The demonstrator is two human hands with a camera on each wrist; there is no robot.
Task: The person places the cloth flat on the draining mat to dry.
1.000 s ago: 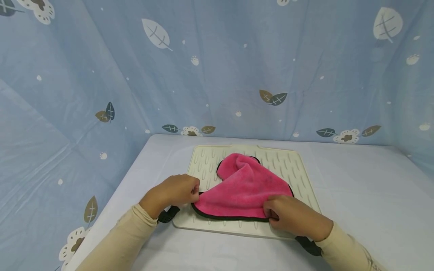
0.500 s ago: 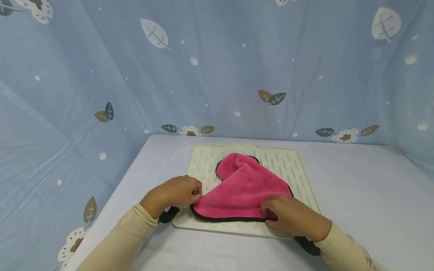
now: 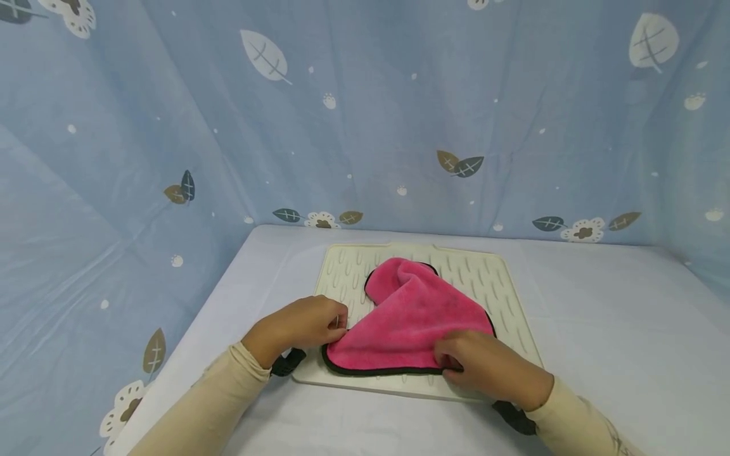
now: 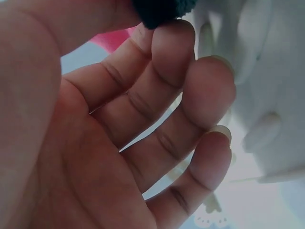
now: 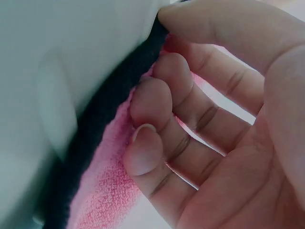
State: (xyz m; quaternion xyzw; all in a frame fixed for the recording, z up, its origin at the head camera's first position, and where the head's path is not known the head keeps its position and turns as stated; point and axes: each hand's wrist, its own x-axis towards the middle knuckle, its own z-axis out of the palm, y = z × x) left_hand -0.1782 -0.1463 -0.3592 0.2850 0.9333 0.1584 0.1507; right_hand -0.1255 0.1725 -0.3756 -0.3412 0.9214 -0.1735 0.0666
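Pink cloth (image 3: 407,326), one, in two hands (image 3: 305,321) (image 3: 487,366), over one cream mat (image 3: 485,278).

Pink cloth (image 3: 419,320), blk trim (image 3: 388,372); blue leaf-print curtain (image 3: 365,114).

Blue curtain (image 3: 365,126) behind, printed with leaves (image 3: 263,56), flowers (image 3: 583,230) and paw marks (image 3: 329,101), white tabletop (image 3: 604,316) before it

A cloth-screened tabletop nook is standing before me, booth-like.
Blue curtains (image 3: 365,120), printed with leaves (image 3: 469,166), flowers (image 3: 583,230) and paw marks (image 3: 694,101), are hanging behind a white-topped table (image 3: 599,304) and wrapping around both its sides; they are hiding the wider room, so I'm finding myself unable to tell whether a home, a studio or a lab is lying beyond.
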